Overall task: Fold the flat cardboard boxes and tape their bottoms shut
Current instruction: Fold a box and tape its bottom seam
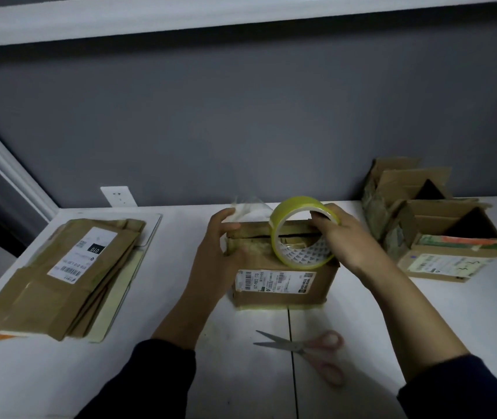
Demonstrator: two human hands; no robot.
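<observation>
While our left hand (217, 252) pinched the loose tape end (250, 207) against the box (283, 285), our right hand (347, 237) curled its fingers round the tape roll (304, 257) and held it on the box top. The box stood between both hands, flaps folded, the slit not yet covered. Two made boxes (446, 237) sat past our right hand. A pile of flat boxes (66, 276) waited past our left hand, so lots was left. Scissors (304, 347) lay near our right arm.
</observation>
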